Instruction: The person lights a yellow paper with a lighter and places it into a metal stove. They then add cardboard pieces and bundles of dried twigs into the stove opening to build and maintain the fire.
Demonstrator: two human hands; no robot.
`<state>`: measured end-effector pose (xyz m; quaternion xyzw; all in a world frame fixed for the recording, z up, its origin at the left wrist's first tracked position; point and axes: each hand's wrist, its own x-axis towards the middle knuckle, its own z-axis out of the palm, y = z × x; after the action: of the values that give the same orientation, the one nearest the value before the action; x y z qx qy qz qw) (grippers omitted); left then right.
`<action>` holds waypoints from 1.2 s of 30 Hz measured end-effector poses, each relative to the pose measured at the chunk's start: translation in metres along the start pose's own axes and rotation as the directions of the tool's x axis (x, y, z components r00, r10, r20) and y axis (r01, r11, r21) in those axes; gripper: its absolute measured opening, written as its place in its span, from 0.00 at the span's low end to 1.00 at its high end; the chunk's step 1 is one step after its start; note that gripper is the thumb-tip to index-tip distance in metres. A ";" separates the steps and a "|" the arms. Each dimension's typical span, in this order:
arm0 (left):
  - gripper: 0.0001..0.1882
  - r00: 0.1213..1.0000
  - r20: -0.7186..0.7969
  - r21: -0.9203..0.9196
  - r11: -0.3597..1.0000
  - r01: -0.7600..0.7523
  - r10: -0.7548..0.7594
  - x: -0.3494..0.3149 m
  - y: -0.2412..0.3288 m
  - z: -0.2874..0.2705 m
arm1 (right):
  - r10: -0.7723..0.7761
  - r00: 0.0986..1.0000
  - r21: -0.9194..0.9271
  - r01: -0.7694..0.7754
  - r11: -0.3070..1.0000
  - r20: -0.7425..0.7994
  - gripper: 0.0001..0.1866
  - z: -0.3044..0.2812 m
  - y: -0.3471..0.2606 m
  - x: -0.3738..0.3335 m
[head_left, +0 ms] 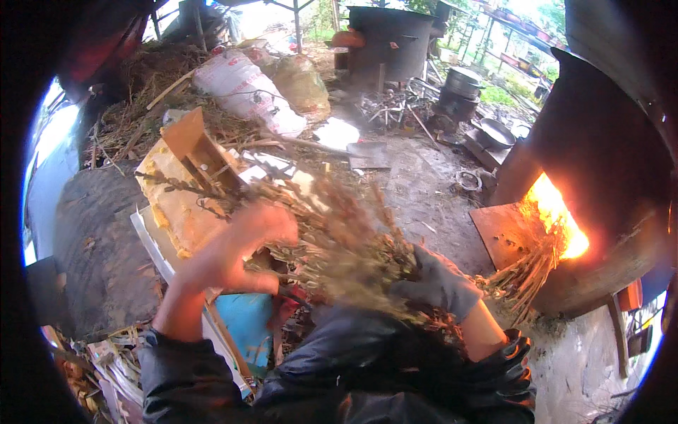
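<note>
A bundle of dry brown stalks (339, 247) lies across my lap, its middle smeared by motion. My right hand (441, 283), in a dark grey glove, grips the bundle at its right end. My bare left hand (244, 247) is at the bundle's left side, thumb and fingers spread apart; it is blurred, and whether it touches the stalks I cannot tell. More dry stalks (526, 279) stick out of the glowing fire opening (554, 215) in a large dark metal drum (593, 155) on the right.
A flat board (498, 233) lies before the fire opening. Cardboard (191, 141) and a blue piece (244, 321) are at my left. Further off are a white sack (251, 92), stacked pots (462, 85), a pan (494, 133) and another big drum (388, 46).
</note>
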<state>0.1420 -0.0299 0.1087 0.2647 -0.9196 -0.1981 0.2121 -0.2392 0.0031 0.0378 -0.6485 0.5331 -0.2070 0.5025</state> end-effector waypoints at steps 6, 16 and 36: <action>0.31 0.673 0.702 -0.059 0.922 0.383 -0.234 -0.035 -0.012 0.131 | -0.079 0.994 -0.226 0.060 0.972 -0.075 0.44 -0.005 0.005 -0.005; 0.44 0.790 0.322 -0.797 0.301 0.523 -0.522 0.060 -0.095 0.249 | -0.197 0.952 -0.330 0.113 0.937 -0.233 0.42 0.000 -0.012 -0.021; 0.56 0.802 -0.595 -0.453 0.841 -0.295 -0.039 0.330 0.031 -0.001 | -0.492 0.363 0.154 0.897 0.413 -0.792 0.28 -0.153 -0.118 0.012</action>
<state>-0.1236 -0.1945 0.2180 0.1788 -0.7357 -0.3351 0.5608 -0.3008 -0.0821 0.2002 -0.5189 0.2257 -0.7655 0.3065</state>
